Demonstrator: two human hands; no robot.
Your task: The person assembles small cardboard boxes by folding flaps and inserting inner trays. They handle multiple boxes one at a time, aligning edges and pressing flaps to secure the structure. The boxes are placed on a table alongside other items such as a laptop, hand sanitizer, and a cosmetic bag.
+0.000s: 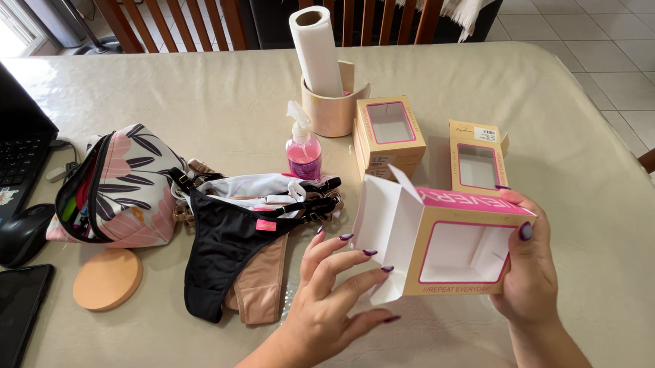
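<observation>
so i've got my right hand [530, 273] wrapped around the far end of a small cardboard box [444, 242], thumb on top and fingers clamped behind it, holding it up off the table [583, 145]. it's a tan carton with pink trim and a clear window in its front face, and the white flaps at its left end stand open so i can see the plain white inside. my left hand [333, 292] sits just beside that open end, fingers spread apart and loosely curled, tips near the lower flap but i can't tell if they touch it.

two more window boxes [390, 135] of the same kind stand further back on the smooth beige tablecloth, next to a paper towel roll [316, 49] in a round holder. closer to me lies a heap of soft underwear [234, 254], black on top of beige, with a pink spray bottle [303, 153] behind it and a floral zip pouch [129, 188] to the left.
</observation>
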